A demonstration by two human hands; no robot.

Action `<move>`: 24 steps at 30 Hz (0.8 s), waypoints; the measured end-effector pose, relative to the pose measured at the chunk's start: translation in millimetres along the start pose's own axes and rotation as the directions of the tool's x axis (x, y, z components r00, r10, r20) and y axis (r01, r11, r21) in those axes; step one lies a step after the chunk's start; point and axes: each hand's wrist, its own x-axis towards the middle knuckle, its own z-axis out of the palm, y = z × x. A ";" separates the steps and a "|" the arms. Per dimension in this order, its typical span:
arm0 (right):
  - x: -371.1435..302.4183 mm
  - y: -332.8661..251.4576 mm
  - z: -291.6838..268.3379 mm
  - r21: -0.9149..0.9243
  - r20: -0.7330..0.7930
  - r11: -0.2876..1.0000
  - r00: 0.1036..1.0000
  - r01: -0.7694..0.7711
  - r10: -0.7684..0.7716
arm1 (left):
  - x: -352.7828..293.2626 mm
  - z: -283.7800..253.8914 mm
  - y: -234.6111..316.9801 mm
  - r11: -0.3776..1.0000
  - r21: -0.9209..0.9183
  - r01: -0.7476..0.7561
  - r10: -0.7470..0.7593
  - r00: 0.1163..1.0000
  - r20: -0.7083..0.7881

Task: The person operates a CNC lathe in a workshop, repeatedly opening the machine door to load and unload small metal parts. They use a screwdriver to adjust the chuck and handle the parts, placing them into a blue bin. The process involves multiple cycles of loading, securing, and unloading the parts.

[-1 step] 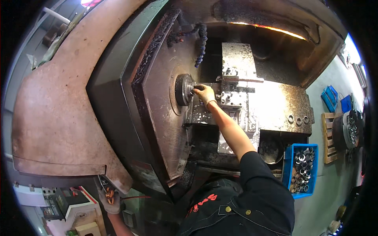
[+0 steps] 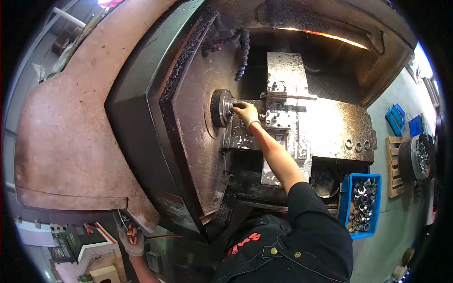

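Observation:
My right hand (image 2: 247,113), in a pale work glove, reaches into a lathe. Its fingers are closed at the front of the dark round chuck (image 2: 220,108), on a shiny round metal part (image 2: 230,105) that they partly cover. Just right of this hand is a tool post (image 2: 277,120) with bolts on top. At the lower left my left hand (image 2: 130,245), also gloved, is closed around an orange-and-black hand tool (image 2: 133,234). The fingers hide much of that tool, and its exact kind is unclear.
Several metal rings (image 2: 358,145) stand on the machine's flat bed cover (image 2: 330,125). A blue crate (image 2: 378,207) of metal rings is at the right, near a wooden pallet (image 2: 394,189) and a drum (image 2: 406,158). A segmented coolant hose (image 2: 243,54) hangs above the chuck.

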 end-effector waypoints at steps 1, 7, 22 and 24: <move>-2.4 -3.1 0.9 0.007 0.005 1.000 1.000 0.001 -0.001 | -2.3 -2.6 1.6 0.998 -0.031 0.060 -0.060 0.998 -0.010; -7.0 -1.0 2.9 -0.050 -0.013 0.999 1.000 -0.003 0.002 | -12.1 -13.9 12.0 0.980 -0.085 0.178 -0.174 0.984 0.046; -269.7 -48.4 -1.6 -0.051 0.664 0.985 0.731 -0.166 0.158 | -22.5 33.6 13.2 0.967 -0.175 -0.183 0.210 0.967 0.147; -321.6 -43.6 6.0 0.039 0.743 0.999 0.670 -0.022 -0.015 | -22.3 40.6 2.2 0.957 -0.140 -0.252 0.276 0.943 0.186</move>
